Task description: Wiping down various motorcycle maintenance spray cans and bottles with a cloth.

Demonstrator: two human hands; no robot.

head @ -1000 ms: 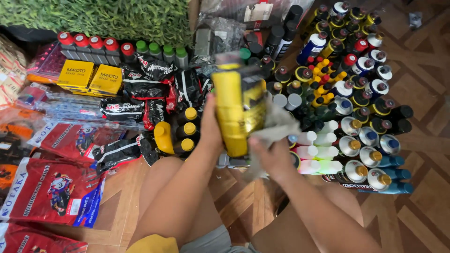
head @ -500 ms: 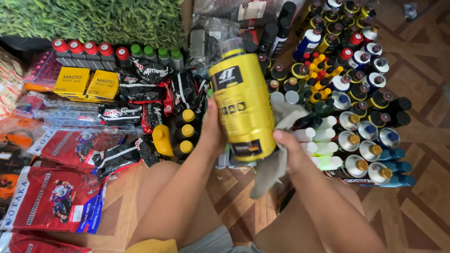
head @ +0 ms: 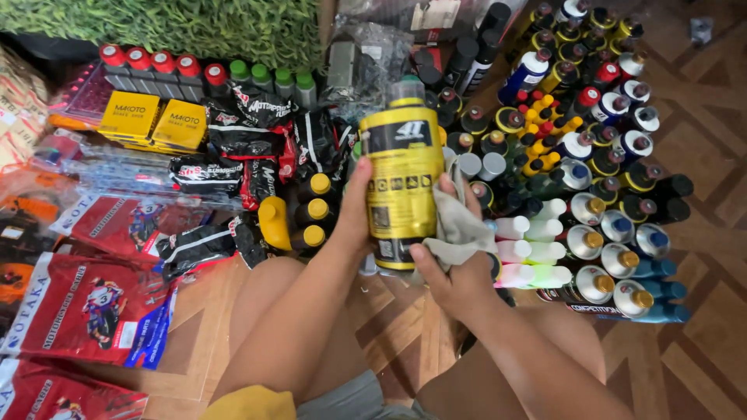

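Note:
My left hand grips a yellow plastic bottle with a grey cap and a black label, held upright over the floor goods. My right hand holds a grey-beige cloth pressed against the bottle's right side and lower edge. Both knees show bare below the hands.
Many capped bottles stand in rows on the wooden floor at the right. Small yellow bottles, black packets, yellow boxes and red-capped bottles lie ahead and left. Red packaged goods cover the left floor. Green artificial grass lines the back.
The yellow bottle has turned in my left hand, showing a different label face. My right hand has slid the cloth up from under the base onto the bottle's right side.

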